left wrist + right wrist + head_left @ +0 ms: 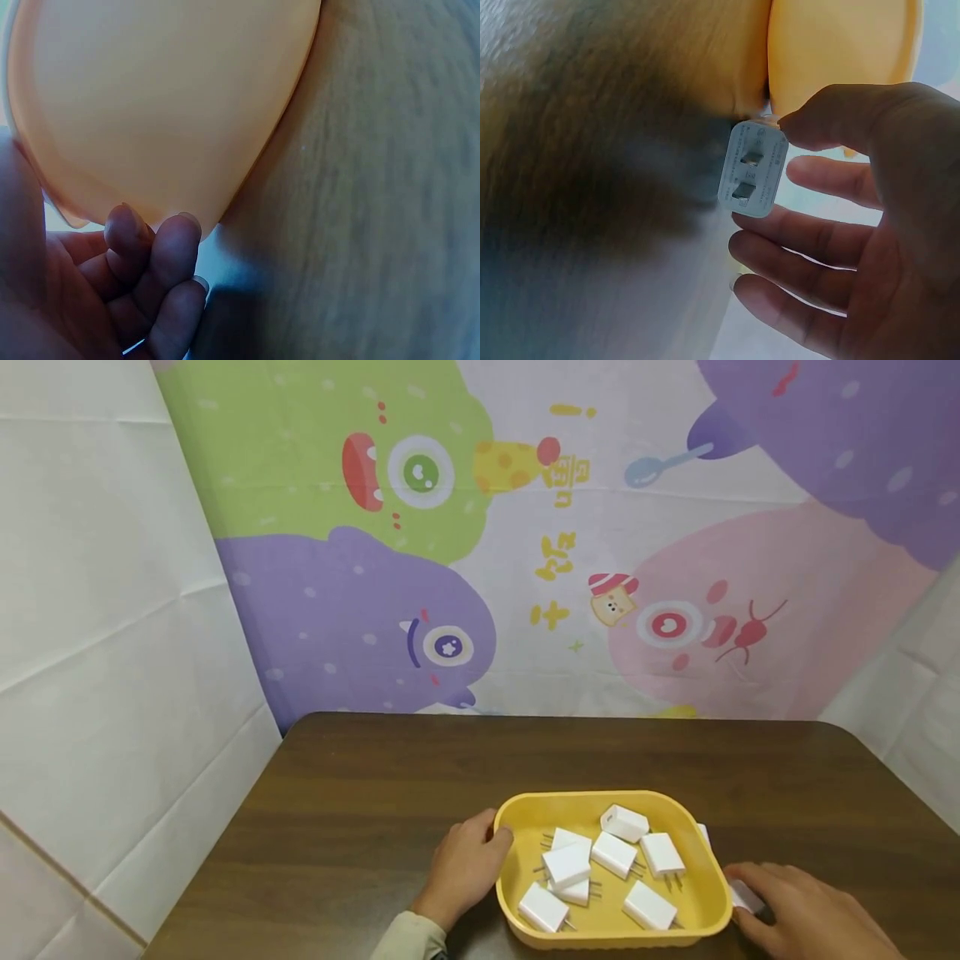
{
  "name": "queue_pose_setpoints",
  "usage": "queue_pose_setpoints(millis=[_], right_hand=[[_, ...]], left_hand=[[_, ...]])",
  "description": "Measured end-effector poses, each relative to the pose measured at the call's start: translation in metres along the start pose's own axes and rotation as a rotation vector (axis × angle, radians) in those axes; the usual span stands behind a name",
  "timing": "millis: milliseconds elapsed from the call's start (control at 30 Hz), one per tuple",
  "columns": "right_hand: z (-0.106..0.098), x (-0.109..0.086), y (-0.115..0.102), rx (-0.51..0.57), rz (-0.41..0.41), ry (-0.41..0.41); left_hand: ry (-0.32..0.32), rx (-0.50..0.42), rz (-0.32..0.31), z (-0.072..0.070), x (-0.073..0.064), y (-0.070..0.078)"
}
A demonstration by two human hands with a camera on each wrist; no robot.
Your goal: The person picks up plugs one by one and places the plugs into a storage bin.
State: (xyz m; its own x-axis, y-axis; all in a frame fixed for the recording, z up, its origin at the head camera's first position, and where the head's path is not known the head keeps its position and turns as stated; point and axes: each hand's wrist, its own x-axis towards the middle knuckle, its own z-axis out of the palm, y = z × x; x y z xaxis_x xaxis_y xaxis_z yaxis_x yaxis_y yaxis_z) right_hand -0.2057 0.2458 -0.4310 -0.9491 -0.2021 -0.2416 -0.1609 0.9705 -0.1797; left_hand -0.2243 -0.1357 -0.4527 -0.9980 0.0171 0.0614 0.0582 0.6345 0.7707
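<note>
A yellow plastic basket [720,852] stands near the front of the table with several white charger plugs [566,866] lying loose in it, prongs pointing various ways. My left hand [465,868] grips its left end, thumb over the rim; the left wrist view shows the curled fingers [174,244] against the outer wall. Just outside the right end, my right hand [813,906] pinches another white charger plug [745,897] between thumb and fingers. In the right wrist view that plug's two-prong face [751,171] points at the camera, close beside the basket's wall.
One more white charger plug [703,835] lies outside the basket, partly hidden behind its right wall. The dark wooden table [375,777] ends at a cartoon-printed cloth [540,652] at the back. White sheeting [112,610] hangs on the left side.
</note>
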Motion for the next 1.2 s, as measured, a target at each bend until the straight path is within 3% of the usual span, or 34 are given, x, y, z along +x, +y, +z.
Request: queue_pose_setpoints(millis=[367, 533, 733, 1200], right_hand=[[-0.0050, 0.0064, -0.0047, -0.066, -0.021, -0.010], [-0.0038, 0.0061, -0.0017, -0.099, -0.068, 0.040], [-0.0011, 0.0083, 0.0000, -0.099, -0.065, 0.003], [0.0030, 0.0048, -0.0045, -0.154, -0.117, 0.061]], left_hand=[[0.007, 0.003, -0.005, -0.0038, -0.0009, 0.0007], [0.004, 0.007, 0.002, -0.0037, -0.0008, 0.0015], [-0.007, 0.005, 0.002, -0.0013, -0.0015, 0.0007], [-0.003, 0.010, -0.004, -0.0004, -0.0020, 0.0012]])
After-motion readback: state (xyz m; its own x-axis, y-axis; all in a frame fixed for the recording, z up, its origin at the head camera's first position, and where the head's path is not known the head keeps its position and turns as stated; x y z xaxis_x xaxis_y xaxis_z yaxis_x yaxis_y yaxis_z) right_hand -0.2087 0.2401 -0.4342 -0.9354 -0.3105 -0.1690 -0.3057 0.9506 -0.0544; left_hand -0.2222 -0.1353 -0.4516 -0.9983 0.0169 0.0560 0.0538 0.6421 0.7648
